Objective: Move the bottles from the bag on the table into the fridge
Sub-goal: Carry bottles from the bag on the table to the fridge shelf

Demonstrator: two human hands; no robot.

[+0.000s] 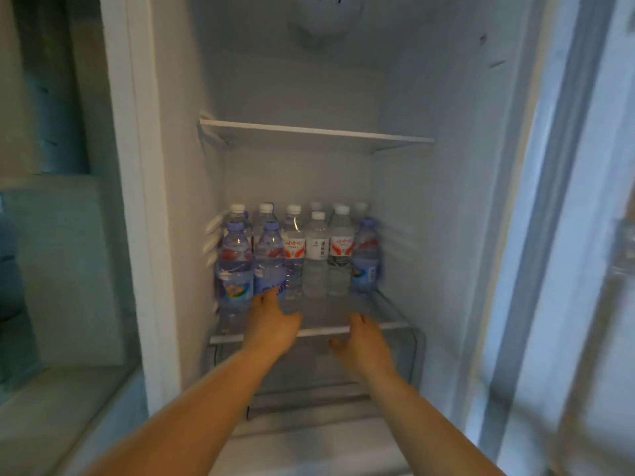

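Several water bottles stand in rows on the fridge's lower glass shelf (388, 325). Blue-capped bottles are at the left (235, 259), (270, 257) and far right (366, 257); white-capped ones with red labels (294, 250), (341, 249) flank a clear bottle (316, 252) in the middle. My left hand (269, 321) reaches onto the shelf with fingers spread, its fingertips touching the base of the second blue bottle. My right hand (364, 340) hovers at the shelf's front edge, fingers apart and holding nothing. The bag and table are out of view.
An upper glass shelf (316, 131) is bare. Below the bottle shelf sits a clear drawer (409, 352). The open fridge door (584, 235) stands at the right, with a door bin (623, 245). A wall and ledge lie to the left.
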